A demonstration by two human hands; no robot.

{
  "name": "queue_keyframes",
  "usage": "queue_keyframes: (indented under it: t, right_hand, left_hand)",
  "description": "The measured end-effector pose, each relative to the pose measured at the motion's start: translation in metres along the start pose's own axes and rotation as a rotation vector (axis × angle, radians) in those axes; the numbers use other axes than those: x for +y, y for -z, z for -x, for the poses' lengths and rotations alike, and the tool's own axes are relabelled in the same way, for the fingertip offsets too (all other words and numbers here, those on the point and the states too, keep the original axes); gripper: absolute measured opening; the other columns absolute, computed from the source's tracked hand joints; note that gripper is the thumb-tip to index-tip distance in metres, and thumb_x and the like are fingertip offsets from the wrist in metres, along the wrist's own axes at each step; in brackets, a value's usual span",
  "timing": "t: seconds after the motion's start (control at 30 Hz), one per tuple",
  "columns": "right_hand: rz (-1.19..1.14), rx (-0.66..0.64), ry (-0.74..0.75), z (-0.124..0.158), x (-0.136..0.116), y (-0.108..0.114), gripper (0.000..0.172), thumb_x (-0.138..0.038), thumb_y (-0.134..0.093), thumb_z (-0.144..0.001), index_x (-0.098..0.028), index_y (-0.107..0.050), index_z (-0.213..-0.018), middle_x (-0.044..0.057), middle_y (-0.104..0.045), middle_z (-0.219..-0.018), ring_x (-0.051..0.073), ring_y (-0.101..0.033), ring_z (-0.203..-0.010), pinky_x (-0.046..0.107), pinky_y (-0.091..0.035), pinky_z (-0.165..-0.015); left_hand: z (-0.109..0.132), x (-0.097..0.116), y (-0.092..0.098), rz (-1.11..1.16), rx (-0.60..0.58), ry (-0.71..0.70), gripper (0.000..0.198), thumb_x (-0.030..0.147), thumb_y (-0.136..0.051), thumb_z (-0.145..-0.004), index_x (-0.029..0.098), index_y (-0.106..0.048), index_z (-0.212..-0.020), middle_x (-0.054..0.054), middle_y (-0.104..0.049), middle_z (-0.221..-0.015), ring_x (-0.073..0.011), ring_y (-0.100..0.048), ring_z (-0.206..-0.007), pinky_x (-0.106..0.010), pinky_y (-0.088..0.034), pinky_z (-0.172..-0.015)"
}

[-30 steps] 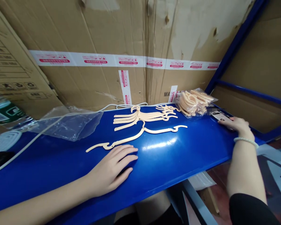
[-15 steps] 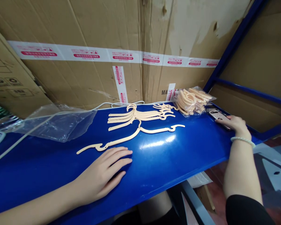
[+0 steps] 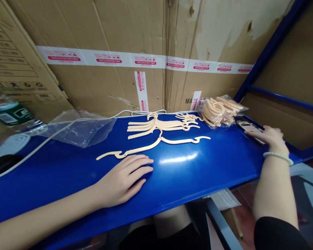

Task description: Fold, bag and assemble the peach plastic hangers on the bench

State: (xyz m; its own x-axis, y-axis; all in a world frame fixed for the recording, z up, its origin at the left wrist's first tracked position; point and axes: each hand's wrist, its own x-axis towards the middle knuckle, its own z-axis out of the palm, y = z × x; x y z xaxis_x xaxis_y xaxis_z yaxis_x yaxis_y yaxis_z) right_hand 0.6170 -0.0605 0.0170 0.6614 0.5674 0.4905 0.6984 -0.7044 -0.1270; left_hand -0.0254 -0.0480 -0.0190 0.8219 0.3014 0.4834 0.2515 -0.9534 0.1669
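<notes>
My left hand (image 3: 126, 178) lies palm down on the blue tabletop (image 3: 193, 178), fingers stretched out, holding nothing. Just beyond its fingertips is an unfolded cream folding hanger (image 3: 143, 149), its two arms spread wide and ends hooked. Behind that hanger, several similar hangers (image 3: 169, 125) lie overlapped in a row. At the right end of the table my right hand (image 3: 273, 140), with a pale bracelet at the wrist, grips a phone (image 3: 246, 127). Its thumb reaches over the lit screen; the other fingers are mostly hidden.
Clear bags of cream hangers (image 3: 219, 110) lie near the phone. A crumpled plastic bag (image 3: 86, 133), a white cable (image 3: 41, 149) and a bottle (image 3: 10, 113) are at the left. Large cardboard boxes (image 3: 106, 83) stand behind; a blue metal frame (image 3: 271, 52) rises at right.
The view has turned a little left, bringing the bottle further into sight. Both hands stay at about the same places on the table; the hangers have not moved.
</notes>
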Motion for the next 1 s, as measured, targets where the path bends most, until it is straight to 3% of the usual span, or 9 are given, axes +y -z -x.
queue_keyframes:
  t: [0.07,0.13,0.23,0.3,0.43,0.5,0.67,0.87,1.0]
  right_hand:
    - [-0.173,0.12,-0.04,0.001,-0.017,0.012,0.068,-0.05,-0.079,-0.075,-0.013,-0.066,-0.129,0.031,-0.057,-0.131,0.043,-0.055,-0.121,0.054,-0.045,-0.093]
    - [-0.317,0.415,-0.061,0.002,-0.041,0.026,0.053,-0.026,-0.077,-0.07,-0.009,-0.069,-0.12,0.028,-0.058,-0.126,0.039,-0.057,-0.119,0.05,-0.045,-0.096]
    - [-0.444,0.739,0.127,0.015,-0.088,0.048,0.028,-0.013,-0.061,-0.069,-0.008,-0.069,-0.096,0.022,-0.065,-0.1,0.034,-0.06,-0.104,0.046,-0.047,-0.092]
    - [-0.533,0.783,0.335,0.036,-0.124,0.061,0.016,-0.014,-0.052,-0.077,-0.014,-0.066,-0.087,0.017,-0.065,-0.086,0.03,-0.061,-0.094,0.043,-0.049,-0.084]
    - [-0.567,0.414,0.858,0.085,-0.197,0.079,0.013,-0.022,-0.053,-0.087,-0.018,-0.065,-0.091,0.011,-0.071,-0.089,0.024,-0.064,-0.089,0.036,-0.05,-0.086]
    - [-0.482,0.217,0.988,0.097,-0.228,0.08,0.018,-0.021,-0.051,-0.09,-0.018,-0.068,-0.096,0.011,-0.074,-0.094,0.025,-0.066,-0.093,0.035,-0.05,-0.085]
    - [-0.166,-0.209,0.946,0.077,-0.274,0.062,0.033,-0.016,-0.051,-0.092,-0.012,-0.073,-0.116,0.015,-0.078,-0.103,0.026,-0.071,-0.094,0.031,-0.052,-0.081]
    - [-0.099,-0.342,0.996,0.053,-0.291,0.035,0.035,-0.01,-0.054,-0.091,-0.011,-0.076,-0.118,0.015,-0.077,-0.115,0.026,-0.071,-0.106,0.029,-0.053,-0.09]
    - [-0.077,-0.346,1.054,0.055,-0.292,0.024,0.051,0.004,-0.045,-0.085,-0.016,-0.074,-0.122,0.012,-0.074,-0.126,0.022,-0.066,-0.119,0.026,-0.048,-0.1]
  left_hand:
    - [-0.004,0.001,0.001,-0.029,0.008,-0.026,0.031,0.012,-0.051,-0.098,0.016,-0.062,-0.126,-0.014,-0.066,-0.133,-0.0277,-0.058,-0.127,-0.046,-0.049,-0.107]
    - [-0.007,0.002,0.002,-0.078,0.02,-0.068,0.03,0.012,-0.052,-0.097,0.015,-0.062,-0.125,-0.014,-0.068,-0.129,-0.0278,-0.061,-0.122,-0.046,-0.05,-0.105]
    - [-0.011,0.003,0.002,-0.153,0.047,-0.155,0.03,0.012,-0.052,-0.096,0.013,-0.063,-0.125,-0.013,-0.072,-0.122,-0.0271,-0.066,-0.112,-0.046,-0.051,-0.101]
    - [-0.012,0.004,0.001,-0.173,0.052,-0.2,0.03,0.012,-0.05,-0.096,0.013,-0.064,-0.123,-0.012,-0.074,-0.118,-0.0263,-0.068,-0.107,-0.044,-0.052,-0.099]
    - [-0.013,0.004,0.002,-0.168,0.055,-0.211,0.029,0.012,-0.049,-0.096,0.012,-0.065,-0.12,-0.012,-0.075,-0.113,-0.0257,-0.069,-0.102,-0.042,-0.053,-0.094]
    - [-0.014,0.004,0.002,-0.168,0.063,-0.223,0.028,0.012,-0.049,-0.095,0.013,-0.066,-0.118,-0.013,-0.076,-0.112,-0.0258,-0.07,-0.101,-0.042,-0.054,-0.093]
    - [-0.016,0.005,0.003,-0.185,0.066,-0.311,0.03,0.01,-0.046,-0.094,0.016,-0.068,-0.113,-0.011,-0.077,-0.109,-0.0238,-0.07,-0.097,-0.04,-0.054,-0.091]
    - [-0.016,0.005,0.002,-0.226,0.079,-0.385,0.027,0.009,-0.045,-0.098,0.017,-0.07,-0.106,-0.01,-0.078,-0.105,-0.0204,-0.072,-0.091,-0.037,-0.056,-0.089]
    - [-0.017,0.01,0.005,-0.267,0.095,-0.437,0.021,0.007,-0.052,-0.097,0.014,-0.071,-0.102,-0.011,-0.078,-0.104,-0.0198,-0.072,-0.088,-0.037,-0.058,-0.088]
